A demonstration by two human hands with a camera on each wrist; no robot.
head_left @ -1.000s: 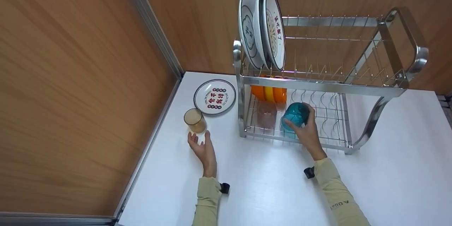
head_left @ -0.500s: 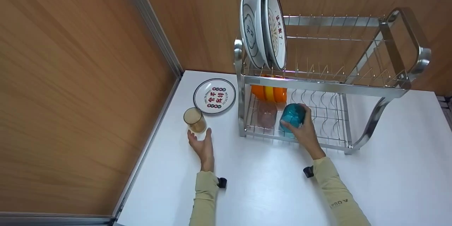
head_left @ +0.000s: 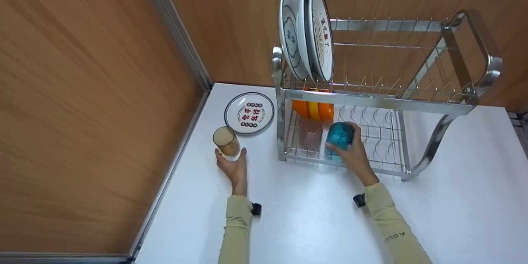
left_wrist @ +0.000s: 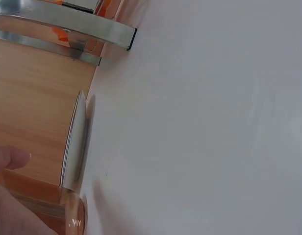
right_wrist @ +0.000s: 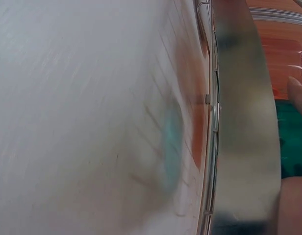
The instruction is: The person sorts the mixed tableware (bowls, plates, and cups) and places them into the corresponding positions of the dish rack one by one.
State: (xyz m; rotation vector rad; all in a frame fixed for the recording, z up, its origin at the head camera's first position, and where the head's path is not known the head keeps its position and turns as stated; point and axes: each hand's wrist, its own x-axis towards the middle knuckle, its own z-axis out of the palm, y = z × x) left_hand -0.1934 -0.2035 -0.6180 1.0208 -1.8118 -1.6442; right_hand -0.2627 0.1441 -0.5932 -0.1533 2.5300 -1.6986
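On the lower tier of the metal dish rack [head_left: 367, 100], my right hand [head_left: 352, 152] grips a teal glass [head_left: 340, 136] from its right side, thumb in front. Just left of it stands a pink glass [head_left: 310, 136]. The right wrist view shows part of the teal glass [right_wrist: 293, 147] behind the rack's front bar [right_wrist: 244, 122]. My left hand [head_left: 234, 169] is spread around the near side of an amber glass [head_left: 226, 140] on the white table. In the left wrist view, fingers overlap the amber glass [left_wrist: 75, 213], while one fingertip [left_wrist: 16, 157] stands apart from it.
A white plate [head_left: 249, 113] with red lettering lies flat behind the amber glass. Several plates [head_left: 321, 35] stand upright at the left of the upper tier. Orange and yellow dishes [head_left: 313, 110] sit below them. A wooden panel [head_left: 90, 111] rises at the left.
My left hand has moved forward, its fingers now reaching alongside the amber glass. My right hand has shifted the teal glass slightly left, closer to the pink glass.
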